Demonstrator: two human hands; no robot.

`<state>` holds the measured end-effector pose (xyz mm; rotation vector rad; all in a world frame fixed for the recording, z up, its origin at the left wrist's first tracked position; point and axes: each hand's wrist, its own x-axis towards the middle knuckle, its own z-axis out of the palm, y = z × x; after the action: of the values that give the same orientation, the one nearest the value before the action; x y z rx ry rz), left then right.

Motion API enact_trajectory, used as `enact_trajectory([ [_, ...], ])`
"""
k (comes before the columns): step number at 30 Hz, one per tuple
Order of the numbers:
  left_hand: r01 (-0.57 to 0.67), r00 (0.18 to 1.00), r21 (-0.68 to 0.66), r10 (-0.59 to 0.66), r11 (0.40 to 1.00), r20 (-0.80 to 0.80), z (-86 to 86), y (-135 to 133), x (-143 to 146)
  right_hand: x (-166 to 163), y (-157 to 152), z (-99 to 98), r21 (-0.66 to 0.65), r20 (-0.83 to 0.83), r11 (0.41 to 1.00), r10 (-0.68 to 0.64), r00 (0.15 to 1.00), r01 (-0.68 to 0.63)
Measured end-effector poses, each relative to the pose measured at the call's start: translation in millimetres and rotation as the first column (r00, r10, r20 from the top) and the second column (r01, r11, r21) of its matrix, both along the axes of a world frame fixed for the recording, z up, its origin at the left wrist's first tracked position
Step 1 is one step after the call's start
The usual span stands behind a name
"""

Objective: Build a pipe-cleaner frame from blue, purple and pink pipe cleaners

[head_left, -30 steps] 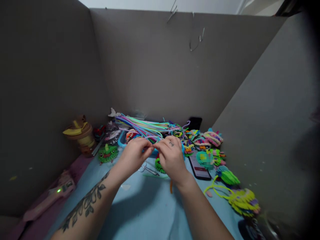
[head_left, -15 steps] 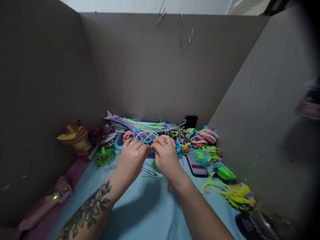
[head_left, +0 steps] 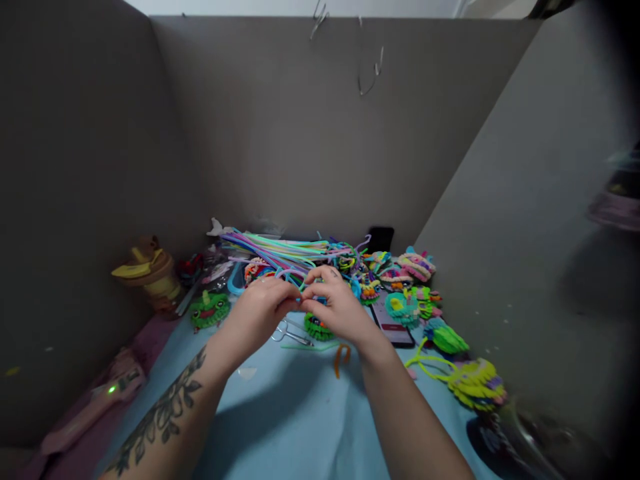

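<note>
Where both hands (head_left: 257,308) (head_left: 336,305) meet, curved stems (head_left: 289,273), lavender, light blue, partly hidden

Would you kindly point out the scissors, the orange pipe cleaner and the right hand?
Scissors (head_left: 300,341): head view, on the metal blades.
Orange pipe cleaner (head_left: 337,363): head view, on its left strand.
Right hand (head_left: 340,305): head view, on its back.

Lilac and blue fuzzy stems (head_left: 290,272), curved into loops, partly hidden behind hands (head_left: 263,305).
</note>
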<state>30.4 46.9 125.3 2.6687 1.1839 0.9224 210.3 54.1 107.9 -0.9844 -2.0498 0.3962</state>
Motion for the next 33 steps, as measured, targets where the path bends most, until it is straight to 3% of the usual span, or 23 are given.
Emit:
enact_trajectory([
  [7,0.004,0.997,-0.029,-0.002,1.0,0.077,-0.8,5,-9,-1,5,-4.8,-0.011,-0.066,1.0,-0.026,0.998,0.025],
  [14,0.067,0.997,-0.069,-0.064,0.995,0.045,2.7,6,-11,-2,6,-6.1,-0.028,-0.125,0.999,-0.049,0.991,0.046],
  [17,0.0,0.982,-0.159,0.031,0.987,0.187,-0.4,14,-13,0,11,-10.5,-0.043,-0.277,0.996,-0.084,0.957,0.075],
  [19,-0.042,0.929,-0.281,0.142,0.959,0.343,-4.3,22,-15,2,15,-13.7,-0.059,-0.384,0.993,-0.117,0.916,0.102],
  [22,0.032,0.812,-0.459,0.245,0.888,0.53,-8.6,31,-18,5,17,-15.1,-0.14,-0.448,0.984,-0.159,0.88,0.107],
  [27,0.128,0.732,-0.535,0.284,0.835,0.619,-9.1,32,-15,4,15,-11.5,-0.285,-0.43,0.958,-0.153,0.89,0.027],
  [33,0.135,0.714,-0.536,0.294,0.834,0.636,-9.4,30,-11,-2,13,-10.7,-0.443,-0.578,0.881,-0.139,0.804,-0.166],
])
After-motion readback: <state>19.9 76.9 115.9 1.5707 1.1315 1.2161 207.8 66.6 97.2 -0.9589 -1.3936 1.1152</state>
